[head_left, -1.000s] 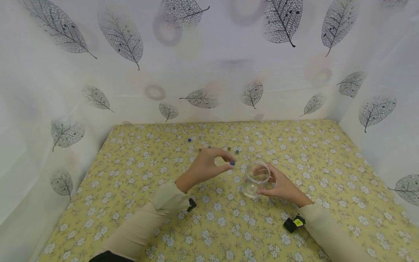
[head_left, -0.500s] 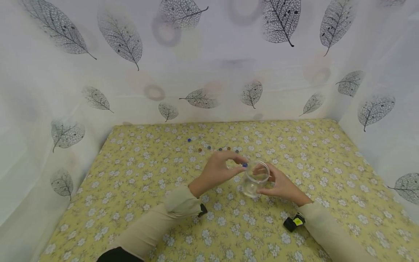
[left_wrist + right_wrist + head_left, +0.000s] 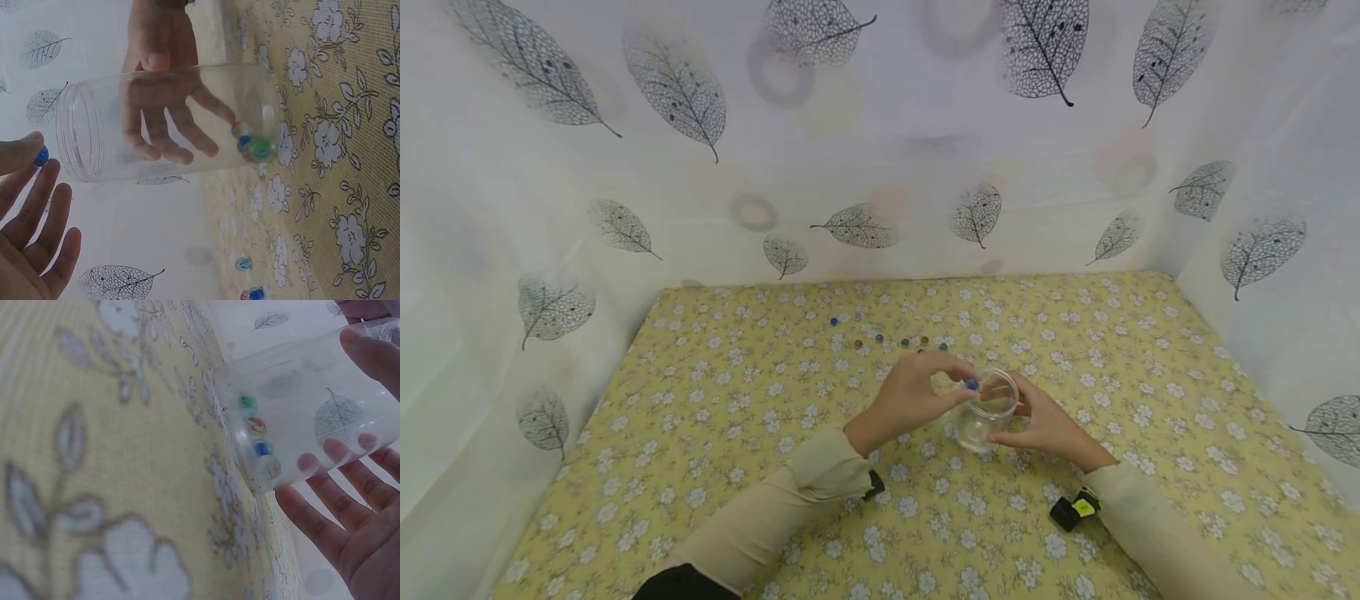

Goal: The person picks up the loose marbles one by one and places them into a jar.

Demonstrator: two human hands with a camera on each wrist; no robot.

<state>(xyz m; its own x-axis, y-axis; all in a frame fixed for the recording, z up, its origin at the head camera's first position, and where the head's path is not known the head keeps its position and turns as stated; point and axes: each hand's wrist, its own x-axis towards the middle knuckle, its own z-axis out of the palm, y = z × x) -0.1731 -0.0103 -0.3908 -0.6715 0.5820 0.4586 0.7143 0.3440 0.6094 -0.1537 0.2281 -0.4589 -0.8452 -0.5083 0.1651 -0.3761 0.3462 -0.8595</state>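
Observation:
My left hand [image 3: 913, 396] pinches a blue glass marble [image 3: 41, 156] between thumb and forefinger, right at the mouth of a clear jar [image 3: 181, 119]. Its other fingers are spread, as the left wrist view shows. The jar has no lid on and stands near the middle of the cloth, tilted slightly in the head view. My right hand [image 3: 1048, 429] grips the jar around its side, thumb on one side and fingers on the other. Several marbles lie at the jar's bottom, among them a green marble [image 3: 247, 403], a red-and-white marble [image 3: 257, 425] and a blue one.
Behind the left hand, several loose marbles are scattered on the yellow flowered tablecloth [image 3: 760, 417], including a dark blue marble [image 3: 833, 322] and an amber marble [image 3: 858, 343]. A white leaf-print curtain [image 3: 880, 150] encloses the table at the back and sides.
The left hand has moved right with the blue marble, from left of the jar to its rim. More loose marbles show behind it. The right hand and jar have stayed in place.

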